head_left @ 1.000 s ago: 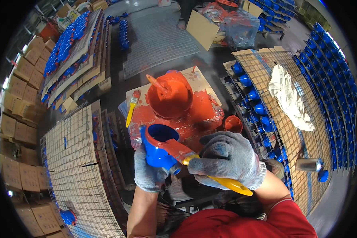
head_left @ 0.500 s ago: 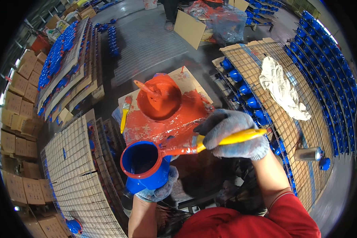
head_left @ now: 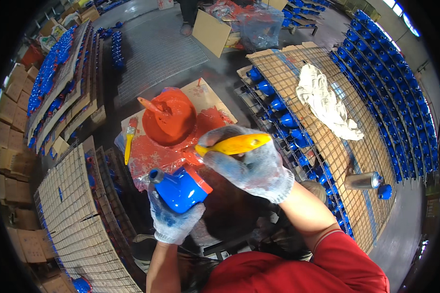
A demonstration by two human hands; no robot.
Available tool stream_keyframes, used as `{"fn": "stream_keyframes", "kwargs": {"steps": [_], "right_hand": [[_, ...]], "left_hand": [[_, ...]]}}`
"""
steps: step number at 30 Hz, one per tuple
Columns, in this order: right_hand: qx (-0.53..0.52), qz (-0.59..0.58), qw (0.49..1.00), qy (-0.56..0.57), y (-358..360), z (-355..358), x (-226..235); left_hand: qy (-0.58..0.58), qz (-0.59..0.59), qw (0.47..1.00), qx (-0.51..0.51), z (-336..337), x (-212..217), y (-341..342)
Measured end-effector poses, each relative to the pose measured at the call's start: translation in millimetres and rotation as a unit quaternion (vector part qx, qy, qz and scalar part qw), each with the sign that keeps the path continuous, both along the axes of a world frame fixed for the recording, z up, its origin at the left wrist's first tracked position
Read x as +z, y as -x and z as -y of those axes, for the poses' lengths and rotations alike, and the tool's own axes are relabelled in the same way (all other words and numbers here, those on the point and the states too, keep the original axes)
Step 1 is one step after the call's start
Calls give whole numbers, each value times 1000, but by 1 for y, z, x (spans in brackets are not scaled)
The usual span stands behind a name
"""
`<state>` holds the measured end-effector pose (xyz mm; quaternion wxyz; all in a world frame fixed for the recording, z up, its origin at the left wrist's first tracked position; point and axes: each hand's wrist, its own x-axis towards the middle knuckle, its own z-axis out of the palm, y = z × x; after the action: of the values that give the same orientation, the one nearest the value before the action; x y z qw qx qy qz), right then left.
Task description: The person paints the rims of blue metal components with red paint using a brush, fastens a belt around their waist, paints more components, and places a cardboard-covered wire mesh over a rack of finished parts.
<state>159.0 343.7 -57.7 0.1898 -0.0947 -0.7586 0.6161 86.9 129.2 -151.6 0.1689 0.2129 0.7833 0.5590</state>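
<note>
My left hand (head_left: 173, 222), in a grey-white knit glove, grips a glossy blue pipe-like fitting (head_left: 178, 190) from below. The fitting lies tilted, its narrow neck toward the upper left. A red band rings its wide end, whose opening faces away from view. My right hand (head_left: 256, 168), gloved alike and smudged, is closed round a yellow-handled paintbrush (head_left: 242, 144). The brush points down-left toward the red band; its bristles are hard to make out there. Beyond stands a round pot of red paint (head_left: 176, 119) with a red-smeared handle (head_left: 150, 105) leaning in it.
A second yellow brush (head_left: 128, 146) lies on the paint-covered board (head_left: 142, 158). At right, a mesh-topped rack (head_left: 298, 93) carries a white cloth (head_left: 325, 102), a metal can (head_left: 362, 180) and a blue cap (head_left: 385, 191). Racked blue fittings (head_left: 376, 73) and stacked cartons (head_left: 10, 122) flank me.
The fitting has turned in my left hand: its open mouth faced me before, and now its side and neck show. My right hand has shifted left with the brush. The whole view has swung right.
</note>
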Motion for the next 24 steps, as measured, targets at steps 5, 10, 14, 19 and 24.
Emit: {"fn": "stream_keyframes", "kwargs": {"steps": [5,10,14,19,24], "right_hand": [[9,-70,974,-214,4,-3,-14],[-1,-104,945,-310,1,0,-9],[1,-119,935,-335,-2,9,-4],[21,-126,905,-406,-4,16,-2],[45,-172,895,-409,-5,19,-6]], "left_hand": [[-23,-69,997,-39,1,-12,-6],[-6,-110,994,-21,-10,8,-6],[-27,-44,998,32,-9,3,4],[-110,49,988,96,-8,15,13],[-324,271,905,45,-2,11,24]]}}
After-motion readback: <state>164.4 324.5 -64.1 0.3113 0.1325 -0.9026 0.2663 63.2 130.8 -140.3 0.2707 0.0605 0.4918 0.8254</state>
